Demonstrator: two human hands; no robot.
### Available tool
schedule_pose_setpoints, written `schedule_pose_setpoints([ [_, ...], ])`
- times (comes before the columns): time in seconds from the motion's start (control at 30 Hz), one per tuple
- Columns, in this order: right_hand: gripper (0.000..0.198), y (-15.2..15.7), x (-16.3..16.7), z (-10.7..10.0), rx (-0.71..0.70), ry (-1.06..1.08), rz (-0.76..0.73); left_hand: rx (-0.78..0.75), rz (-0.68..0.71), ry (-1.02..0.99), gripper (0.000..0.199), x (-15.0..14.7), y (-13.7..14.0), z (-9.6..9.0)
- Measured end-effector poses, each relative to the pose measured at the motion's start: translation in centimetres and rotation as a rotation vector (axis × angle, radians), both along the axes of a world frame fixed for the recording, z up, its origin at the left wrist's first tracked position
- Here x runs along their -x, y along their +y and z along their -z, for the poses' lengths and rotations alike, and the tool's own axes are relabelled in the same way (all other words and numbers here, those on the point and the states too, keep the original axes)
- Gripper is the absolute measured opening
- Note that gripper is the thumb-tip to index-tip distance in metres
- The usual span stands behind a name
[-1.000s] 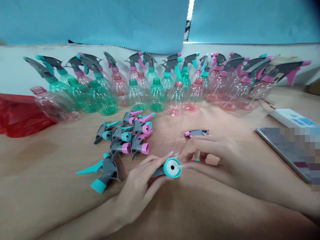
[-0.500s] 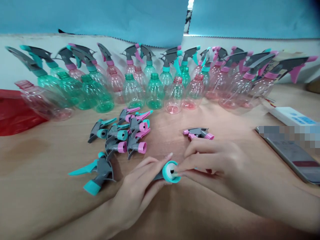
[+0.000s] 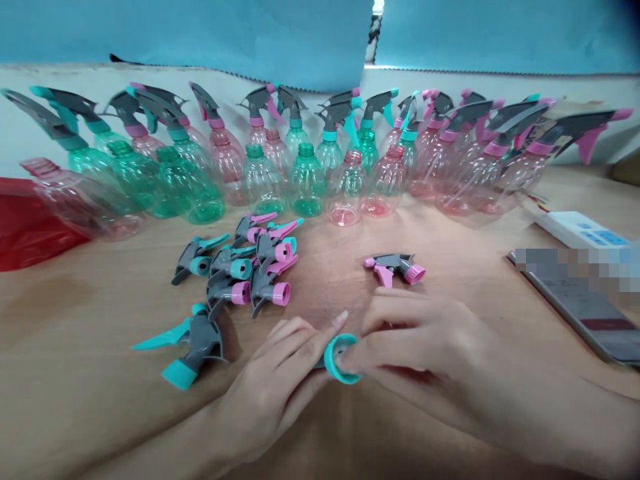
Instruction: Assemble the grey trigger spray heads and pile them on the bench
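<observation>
Blue sheeting (image 3: 200,40) hangs across the rear, above a pale wall (image 3: 30,147). The wood-grain tabletop (image 3: 330,267) forms the work surface. Along its rear edge stand clear green and pink spray bottles (image 3: 307,190); the rear units are fitted with grey trigger heads, while most front units show bare threaded necks. A red plastic bag (image 3: 35,233) lies at the left end of the row.

Right hand (image 3: 430,347): fingers drawn together, tips inserted into the mouth of the collar described below; whether they clamp a part there cannot be told, as they cover most of the opening. Left hand (image 3: 273,383): closed on a turquoise-collared trigger sprayer head (image 3: 329,360), thumb and fingers on opposite sides of its grey body. This head is located at front centre, between the hands, mouth facing the viewer.

A smartphone (image 3: 575,307) lies at right, its screen partly pixelated and unreadable. Behind it, a white box (image 3: 565,227) carries blue panels; any marking is too small to read.

Loose components: a cluster of sprayer heads (image 3: 270,290), pink and turquoise, left of centre; one turquoise head (image 3: 203,340) nearer the front; one pink-and-grey head (image 3: 395,267) just beyond the right hand
</observation>
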State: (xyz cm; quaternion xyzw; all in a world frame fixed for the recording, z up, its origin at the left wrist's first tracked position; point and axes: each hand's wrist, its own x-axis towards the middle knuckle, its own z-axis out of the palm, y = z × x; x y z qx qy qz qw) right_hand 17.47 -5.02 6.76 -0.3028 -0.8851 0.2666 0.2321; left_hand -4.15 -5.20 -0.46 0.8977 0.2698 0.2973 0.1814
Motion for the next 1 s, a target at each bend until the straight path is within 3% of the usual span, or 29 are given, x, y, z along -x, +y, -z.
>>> schedule_pose_setpoints([
  [0.3,0.014,0.6,-0.8,-0.4,-0.075,-0.154,0.095,-0.032,-0.073,0.073,0.042,-0.3,-0.1,-0.9],
  [0.43,0.023,0.1,-1.5,-0.5,-0.089,-0.143,0.09,-0.165,-0.129,0.059,0.039,0.5,0.2,-2.0],
  [0.53,0.022,-0.1,-2.2,-0.3,-0.156,-0.183,0.195,-0.257,-0.287,0.063,0.038,2.0,1.0,-3.3],
  [0.63,0.017,0.3,-2.5,0.1,-0.184,-0.221,0.308,-0.211,-0.585,0.021,0.034,4.1,2.0,-4.6],
  [0.73,0.016,1.0,-2.2,0.5,-0.18,-0.179,0.293,-0.225,-0.74,0.025,0.031,6.1,2.9,-5.0],
  [1.0,0.016,1.6,0.2,-0.1,-0.248,-0.211,0.25,-0.303,-0.62,0.145,0.029,9.0,4.9,-3.1],
])
